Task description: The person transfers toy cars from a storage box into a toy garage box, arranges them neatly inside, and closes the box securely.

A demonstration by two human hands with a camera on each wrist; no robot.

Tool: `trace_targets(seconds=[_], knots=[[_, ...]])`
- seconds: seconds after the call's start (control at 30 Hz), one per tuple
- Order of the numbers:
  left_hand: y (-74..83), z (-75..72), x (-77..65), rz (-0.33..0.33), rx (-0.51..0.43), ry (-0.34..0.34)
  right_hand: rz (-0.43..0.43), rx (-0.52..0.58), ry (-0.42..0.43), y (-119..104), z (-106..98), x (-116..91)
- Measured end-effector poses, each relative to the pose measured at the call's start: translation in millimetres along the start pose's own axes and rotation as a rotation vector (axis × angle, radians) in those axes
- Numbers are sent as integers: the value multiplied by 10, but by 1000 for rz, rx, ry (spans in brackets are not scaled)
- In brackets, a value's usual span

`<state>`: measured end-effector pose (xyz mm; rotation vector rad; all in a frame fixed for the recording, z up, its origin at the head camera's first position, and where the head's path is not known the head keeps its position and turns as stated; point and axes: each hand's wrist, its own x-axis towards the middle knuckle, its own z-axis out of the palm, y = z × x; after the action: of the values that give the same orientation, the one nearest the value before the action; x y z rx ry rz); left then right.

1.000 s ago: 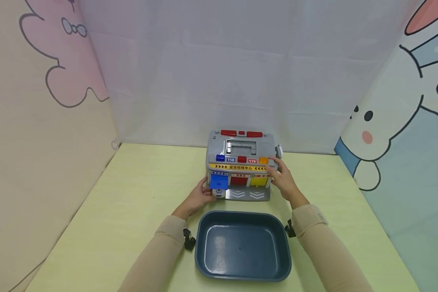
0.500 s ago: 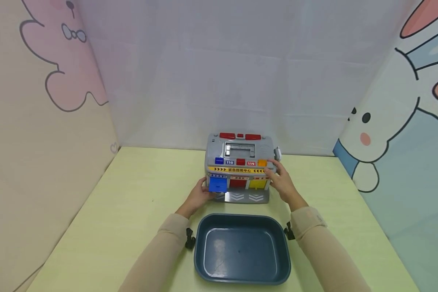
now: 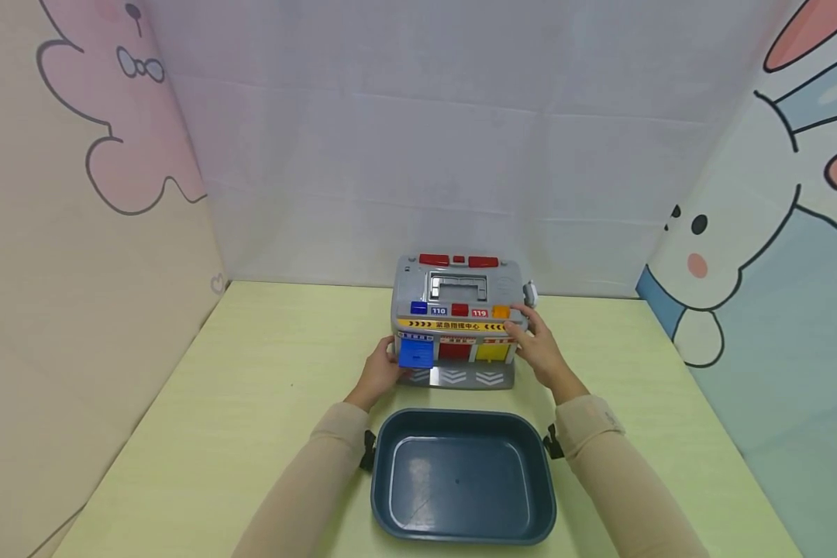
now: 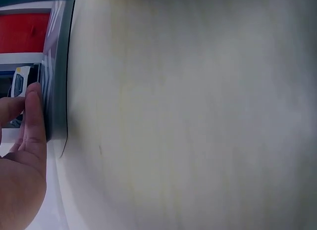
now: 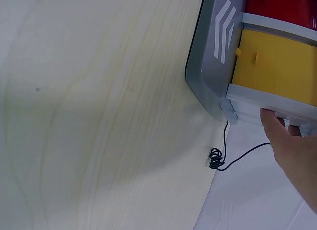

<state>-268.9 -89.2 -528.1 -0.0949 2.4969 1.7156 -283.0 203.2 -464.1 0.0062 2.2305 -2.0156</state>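
A grey toy emergency station [image 3: 415,283] stands at the back of the table, its blue door [image 3: 416,353] flipped outward over the left bay. Just inside that bay, in the left wrist view, sits a small white toy car [image 4: 20,80]. My left hand [image 3: 378,370] touches the car at the bay's mouth with nearly straight fingers; the thumb and these fingers hide part of it. At the opposite end, my right hand [image 3: 545,355] holds the station by its upper right corner, thumb toward the front. The red door [image 5: 282,6] and yellow door [image 5: 277,64] are down.
A dark blue tray [image 3: 458,477] lies between my forearms, in front of the station. A thin black cable [image 5: 216,158] is coiled on the table beside the station's right side. A white curtain [image 3: 390,155] hangs directly behind.
The toy car has gone from the ramp in front of the left bay to inside it, out of the head view. My left hand has shifted slightly; the right hand keeps its place.
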Motion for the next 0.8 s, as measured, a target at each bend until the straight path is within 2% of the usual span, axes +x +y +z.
trace_targets(seconds=[0.4, 0.6, 0.8], knots=[[-27, 5, 69, -33, -48, 45, -2, 10, 6, 13, -4, -6], [-18, -52, 26, -26, -20, 36, 4, 1, -5, 8, -3, -17], [-2, -160, -9, 23, 46, 82, -2, -4, -5, -11, 6, -15]])
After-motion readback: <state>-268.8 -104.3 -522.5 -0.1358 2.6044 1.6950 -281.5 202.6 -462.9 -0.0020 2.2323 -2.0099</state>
